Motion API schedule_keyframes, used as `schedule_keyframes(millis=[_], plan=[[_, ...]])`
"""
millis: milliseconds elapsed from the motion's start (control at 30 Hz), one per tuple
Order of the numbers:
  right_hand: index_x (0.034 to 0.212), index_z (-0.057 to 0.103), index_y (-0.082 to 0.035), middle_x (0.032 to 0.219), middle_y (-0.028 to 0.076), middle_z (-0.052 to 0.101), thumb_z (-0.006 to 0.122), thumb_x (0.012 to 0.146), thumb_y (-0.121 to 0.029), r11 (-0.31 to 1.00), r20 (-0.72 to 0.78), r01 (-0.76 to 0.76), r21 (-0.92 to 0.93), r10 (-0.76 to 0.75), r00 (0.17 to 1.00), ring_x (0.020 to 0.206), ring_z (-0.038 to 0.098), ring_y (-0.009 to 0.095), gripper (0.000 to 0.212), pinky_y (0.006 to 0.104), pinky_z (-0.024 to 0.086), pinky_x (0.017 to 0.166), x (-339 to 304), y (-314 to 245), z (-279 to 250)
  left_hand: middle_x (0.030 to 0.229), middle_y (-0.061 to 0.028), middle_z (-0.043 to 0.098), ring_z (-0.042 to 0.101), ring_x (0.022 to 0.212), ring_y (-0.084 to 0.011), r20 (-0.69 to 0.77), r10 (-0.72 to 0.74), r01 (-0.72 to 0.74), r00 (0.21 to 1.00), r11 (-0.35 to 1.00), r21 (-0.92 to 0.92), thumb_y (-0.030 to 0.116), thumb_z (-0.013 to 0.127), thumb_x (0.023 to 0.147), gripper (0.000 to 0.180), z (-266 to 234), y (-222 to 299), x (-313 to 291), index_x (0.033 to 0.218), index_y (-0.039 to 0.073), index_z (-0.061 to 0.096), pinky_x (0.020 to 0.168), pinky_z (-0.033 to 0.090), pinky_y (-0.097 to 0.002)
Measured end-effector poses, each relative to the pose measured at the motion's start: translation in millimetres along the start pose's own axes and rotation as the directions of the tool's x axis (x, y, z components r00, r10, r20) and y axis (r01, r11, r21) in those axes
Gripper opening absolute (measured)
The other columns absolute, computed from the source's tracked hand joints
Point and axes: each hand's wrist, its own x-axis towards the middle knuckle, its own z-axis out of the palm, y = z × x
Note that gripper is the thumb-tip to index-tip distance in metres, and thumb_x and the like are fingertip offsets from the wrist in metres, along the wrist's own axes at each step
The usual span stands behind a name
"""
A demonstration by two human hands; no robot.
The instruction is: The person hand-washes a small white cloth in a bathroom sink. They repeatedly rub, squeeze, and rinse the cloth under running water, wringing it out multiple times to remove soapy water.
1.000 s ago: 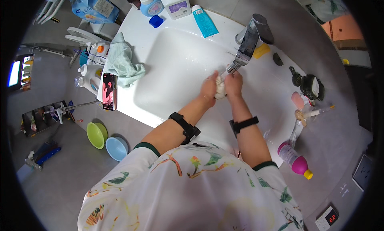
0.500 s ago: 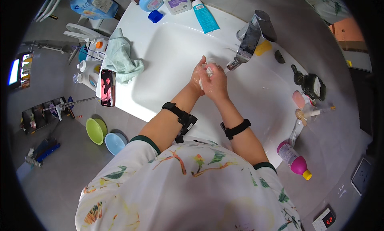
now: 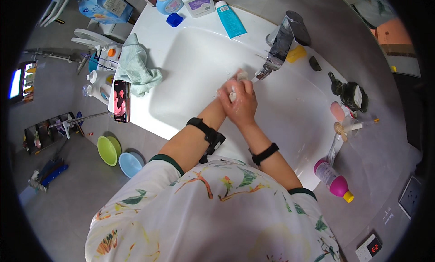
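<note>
Over the white sink basin (image 3: 181, 67) my two hands are pressed together just below the chrome tap's spout (image 3: 265, 71). My right hand (image 3: 244, 105) lies on top and wraps round my left hand (image 3: 226, 86), whose fingers show at the far side. A small white soapy lump (image 3: 233, 96) shows between the fingers; I cannot tell whether it is foam or a piece of soap. A bulky black wrist device (image 3: 207, 134) sits on my left forearm. A thin black band (image 3: 265, 154) circles my right wrist.
A pale green cloth (image 3: 138, 69) and an upright phone (image 3: 121, 101) rest on the sink's left rim. Bottles and a blue tube (image 3: 230, 19) stand at the back. A pink-capped bottle (image 3: 333, 178) and small toiletries lie on the right counter. Two bowls (image 3: 120, 155) sit on the floor.
My joined hands moved left away from the tap, then back toward it. The right hand now lies over the left, and they keep rubbing together.
</note>
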Motion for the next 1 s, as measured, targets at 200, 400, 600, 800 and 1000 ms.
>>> schedule_keyframes(millis=[200, 400, 600, 800, 1000], plan=[[0.090, 0.064, -0.003, 0.087, 0.018, 0.066, 0.065, 0.082, -0.035, 0.762, 0.110, -0.604, 0.234, 0.597, 0.795, 0.083, 0.064, 0.031, 0.033, 0.0402, 0.048, 0.075, 45, 44, -1, 0.090, 0.0016, 0.065, 0.062, 0.079, -0.0182, -0.462, 0.144, 0.033, 0.875, 0.935, 0.354, 0.035, 0.046, 0.092, 0.026, 46, -17, -7, 0.104, 0.016, 0.059, 0.071, 0.051, -0.0329], [0.085, 0.065, -0.009, 0.087, 0.022, 0.065, 0.059, 0.085, -0.036, 0.987, 0.063, -0.154, -0.041, 0.157, 0.986, 0.083, 0.062, 0.039, 0.027, 0.0443, 0.048, 0.075, 10, -10, 4, 0.085, -0.0025, 0.063, 0.062, 0.077, -0.0195, -0.104, 0.222, -0.200, 0.970, 0.962, 0.188, 0.029, 0.052, 0.090, 0.021, 16, -5, 0, 0.098, 0.012, 0.060, 0.068, 0.051, -0.0345], [0.082, 0.063, -0.003, 0.080, 0.021, 0.065, 0.059, 0.085, -0.035, 0.932, 0.080, -0.362, 0.011, 0.360, 0.930, 0.077, 0.063, 0.039, 0.032, 0.0439, 0.049, 0.070, 45, 23, 8, 0.094, -0.0057, 0.066, 0.063, 0.082, -0.0221, -0.397, 0.194, -0.109, 0.897, 0.968, 0.227, 0.035, 0.044, 0.093, 0.033, 24, -4, 5, 0.109, 0.009, 0.058, 0.075, 0.052, -0.0350], [0.099, 0.061, -0.003, 0.096, 0.017, 0.063, 0.062, 0.085, -0.035, 0.751, 0.123, -0.655, 0.082, 0.644, 0.755, 0.084, 0.063, 0.036, 0.035, 0.0423, 0.050, 0.073, 34, 36, 9, 0.105, -0.0066, 0.064, 0.061, 0.095, -0.0207, -0.435, 0.109, -0.009, 0.894, 0.974, 0.225, 0.032, 0.057, 0.086, 0.031, 36, 5, -18, 0.106, 0.008, 0.059, 0.082, 0.049, -0.0352], [0.106, 0.055, -0.007, 0.098, 0.010, 0.063, 0.054, 0.092, -0.032, -0.154, 0.685, -0.774, 0.614, 0.593, 0.425, 0.077, 0.063, 0.022, 0.028, 0.0340, 0.052, 0.063, 30, 84, -10, 0.111, -0.0081, 0.062, 0.059, 0.102, -0.0241, -0.331, 0.085, -0.038, 0.940, 0.988, 0.148, 0.032, 0.051, 0.088, 0.033, 21, 10, -35, 0.109, 0.008, 0.058, 0.091, 0.046, -0.0371]])
